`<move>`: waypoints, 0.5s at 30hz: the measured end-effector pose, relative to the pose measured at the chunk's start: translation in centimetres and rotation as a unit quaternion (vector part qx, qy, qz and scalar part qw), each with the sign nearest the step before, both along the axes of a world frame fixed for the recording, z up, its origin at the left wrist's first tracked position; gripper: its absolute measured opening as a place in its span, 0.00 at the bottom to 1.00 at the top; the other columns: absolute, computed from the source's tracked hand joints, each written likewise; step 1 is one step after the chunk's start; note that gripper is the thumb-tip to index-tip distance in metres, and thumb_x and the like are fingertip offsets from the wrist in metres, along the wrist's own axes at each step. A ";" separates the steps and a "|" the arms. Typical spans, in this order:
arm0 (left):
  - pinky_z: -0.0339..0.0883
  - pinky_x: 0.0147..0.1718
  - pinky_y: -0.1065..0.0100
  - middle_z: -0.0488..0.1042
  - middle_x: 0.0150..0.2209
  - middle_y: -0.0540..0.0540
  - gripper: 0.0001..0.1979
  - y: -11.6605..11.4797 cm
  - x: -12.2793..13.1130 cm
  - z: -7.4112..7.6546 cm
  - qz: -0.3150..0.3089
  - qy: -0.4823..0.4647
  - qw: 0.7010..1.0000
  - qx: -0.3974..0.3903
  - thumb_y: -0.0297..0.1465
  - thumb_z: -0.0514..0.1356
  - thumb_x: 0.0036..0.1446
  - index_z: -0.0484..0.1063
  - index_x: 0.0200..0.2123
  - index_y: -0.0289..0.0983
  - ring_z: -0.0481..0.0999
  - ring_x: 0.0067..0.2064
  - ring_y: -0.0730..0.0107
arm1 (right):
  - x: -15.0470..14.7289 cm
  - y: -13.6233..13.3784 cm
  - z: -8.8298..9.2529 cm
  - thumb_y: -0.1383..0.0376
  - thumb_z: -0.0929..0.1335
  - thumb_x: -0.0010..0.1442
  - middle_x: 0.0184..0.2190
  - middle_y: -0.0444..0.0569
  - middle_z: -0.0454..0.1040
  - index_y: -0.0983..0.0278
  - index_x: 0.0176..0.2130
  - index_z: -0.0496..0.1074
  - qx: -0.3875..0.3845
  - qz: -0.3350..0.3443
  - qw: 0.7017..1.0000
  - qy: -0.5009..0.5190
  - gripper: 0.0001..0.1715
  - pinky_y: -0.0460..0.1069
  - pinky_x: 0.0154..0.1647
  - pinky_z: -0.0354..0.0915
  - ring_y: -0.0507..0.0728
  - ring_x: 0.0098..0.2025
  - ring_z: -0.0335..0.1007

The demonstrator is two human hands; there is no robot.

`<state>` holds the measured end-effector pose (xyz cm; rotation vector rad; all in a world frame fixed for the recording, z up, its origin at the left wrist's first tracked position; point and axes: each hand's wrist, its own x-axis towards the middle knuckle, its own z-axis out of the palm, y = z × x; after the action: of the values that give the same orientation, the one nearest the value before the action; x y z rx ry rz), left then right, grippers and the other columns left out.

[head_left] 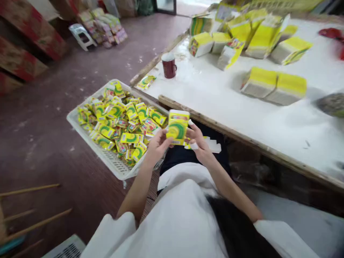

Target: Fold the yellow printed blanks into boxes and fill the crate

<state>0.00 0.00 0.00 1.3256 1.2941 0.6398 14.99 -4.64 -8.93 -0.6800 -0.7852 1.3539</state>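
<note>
Near the middle of the frame we see a yellow-and-green packet [177, 125] upright above the lap. Our left hand [158, 145] pinches its lower left corner, thumb across the front. Our right hand [200, 143] curls at its right edge, with white coverings on the thumb and a fingertip; we cannot tell whether those fingers grip the packet or only rest against it. The packet's face carries a red-and-white printed strip above a green swirl and a small pale label at the bottom, the lettering too small to read.

Partly hidden beneath the right hand, a flat white-and-yellow piece [213, 146] lies on the lap. Left of centre, a white basket [118, 166] is heaped with similar yellow packets [131, 138], their print equally illegible; our left forearm covers part of its near edge.

On the white table [204, 89] at upper right, we make out a dark red mug [169, 68], a flat packet [146, 82] near the corner and blurred yellow-topped stacks [274, 84]. A yellow banner [287, 4] with characters is cut off by the top edge; a red object [331, 33] and a dark lump [333, 104] run out at the right. Upper left, red-printed cartons [29, 32] are too smeared to read.
</note>
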 end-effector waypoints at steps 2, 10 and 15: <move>0.74 0.25 0.71 0.78 0.32 0.50 0.23 -0.7 1.7 -1.5 0.004 -0.018 1.000 0.014 0.46 0.69 0.52 0.75 0.46 0.37 0.75 0.27 0.73 | -0.1 -0.2 0.3 0.42 0.62 0.66 0.60 0.52 0.69 0.54 0.65 0.58 -0.037 -0.026 0.999 0.001 0.36 0.58 0.62 0.66 0.60 0.56 0.70; 0.73 0.41 0.67 0.80 0.44 0.43 0.28 -1.5 3.0 -3.9 0.051 -0.118 0.992 0.006 0.52 0.67 0.52 0.79 0.47 0.38 0.79 0.44 0.63 | 0.6 -0.9 -1.4 0.43 0.67 0.62 0.48 0.49 0.78 0.57 0.55 0.71 -0.152 -0.025 0.987 0.050 0.30 0.55 0.49 0.73 0.62 0.50 0.75; 0.73 0.48 0.61 0.81 0.44 0.41 0.33 -1.7 4.2 -3.6 0.075 -0.209 0.967 -0.125 0.53 0.72 0.43 0.78 0.46 0.37 0.80 0.49 0.55 | 1.7 -1.3 -1.0 0.51 0.62 0.67 0.47 0.52 0.77 0.60 0.54 0.71 -0.083 0.009 0.990 -0.118 0.23 0.58 0.52 0.71 0.62 0.49 0.75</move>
<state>4.19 -1.75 -3.60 0.8367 1.0904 0.7852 16.72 -5.90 -9.89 -0.9797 -0.8723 1.3812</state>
